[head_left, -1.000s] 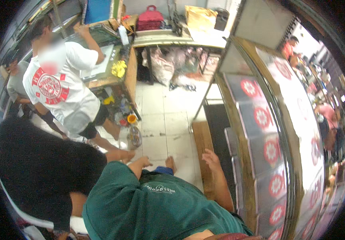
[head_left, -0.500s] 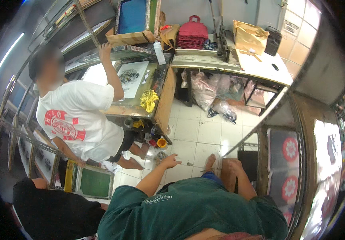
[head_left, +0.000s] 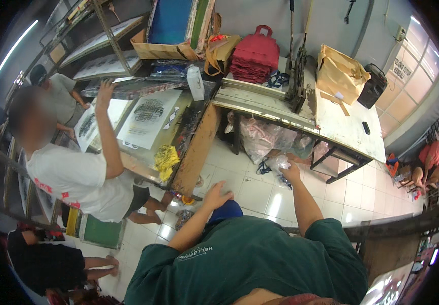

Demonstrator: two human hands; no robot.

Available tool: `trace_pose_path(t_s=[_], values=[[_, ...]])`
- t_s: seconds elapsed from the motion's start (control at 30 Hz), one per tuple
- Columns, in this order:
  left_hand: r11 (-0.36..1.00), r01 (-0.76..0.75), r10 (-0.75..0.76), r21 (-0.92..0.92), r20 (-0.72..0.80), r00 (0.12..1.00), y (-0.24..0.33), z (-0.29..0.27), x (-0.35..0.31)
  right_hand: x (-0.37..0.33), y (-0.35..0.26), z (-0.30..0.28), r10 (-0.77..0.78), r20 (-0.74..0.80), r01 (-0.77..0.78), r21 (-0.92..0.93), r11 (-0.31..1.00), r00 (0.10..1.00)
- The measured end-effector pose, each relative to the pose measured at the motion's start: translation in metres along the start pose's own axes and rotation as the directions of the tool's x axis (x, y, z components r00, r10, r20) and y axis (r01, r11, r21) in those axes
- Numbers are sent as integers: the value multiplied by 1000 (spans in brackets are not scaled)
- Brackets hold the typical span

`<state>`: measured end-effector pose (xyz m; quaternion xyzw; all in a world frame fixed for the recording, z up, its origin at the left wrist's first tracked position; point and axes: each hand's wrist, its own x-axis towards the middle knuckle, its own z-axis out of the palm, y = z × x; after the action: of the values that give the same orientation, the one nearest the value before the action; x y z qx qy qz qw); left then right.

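My left hand (head_left: 218,195) is held in front of my body above the tiled floor, its fingers apart and nothing in it. Further right, my right hand (head_left: 291,175) hangs in the air with loosely bent fingers, and no held thing shows. In the picture it overlaps the clear plastic bags (head_left: 260,142) under the bench, with no visible grip on them. Left of my left hand stands a printing table (head_left: 194,157), with a printed sheet (head_left: 150,114), a crumpled yellow cloth (head_left: 166,158) and a white bottle (head_left: 195,84) on it.
A co-worker in a white shirt (head_left: 77,173) stands at the table's left side, one arm raised. Ahead, a bench (head_left: 265,108) bears stacked red bags (head_left: 256,56), a lever press (head_left: 296,81), a brown paper bag (head_left: 339,76) and a black speaker (head_left: 373,86). Other people are at left and far right.
My view has shifted toward the bench and right side. My right hand has moved forward, away from the rack. The co-worker's raised hand is off the rack post, above a frame.
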<state>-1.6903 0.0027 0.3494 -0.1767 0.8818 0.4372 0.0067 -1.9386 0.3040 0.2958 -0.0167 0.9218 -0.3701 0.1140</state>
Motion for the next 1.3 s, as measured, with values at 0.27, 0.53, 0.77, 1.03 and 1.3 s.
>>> trace_pose_path(t_s=[0.27, 0.53, 0.77, 1.03, 1.3], values=[[891, -445, 454, 88, -152, 878, 125, -7, 241, 100, -11, -34, -133, -83, 130, -40, 991, 988], [754, -519, 620, 402, -172, 766, 220, -22, 552, 227, -152, -84, -163, -255, 116, -192, 975, 953], [658, -410, 328, 632, 249, 911, 164, 11, 662, 375, -312, -73, -575, -298, 421, -445, 790, 762], [703, -400, 163, 588, 415, 895, 194, 3, 677, 511, -376, 1, -530, 65, 374, -781, 501, 845], [734, -421, 298, 533, 305, 905, 169, 14, 677, 554, -366, 20, -552, 175, 400, -859, 319, 816]])
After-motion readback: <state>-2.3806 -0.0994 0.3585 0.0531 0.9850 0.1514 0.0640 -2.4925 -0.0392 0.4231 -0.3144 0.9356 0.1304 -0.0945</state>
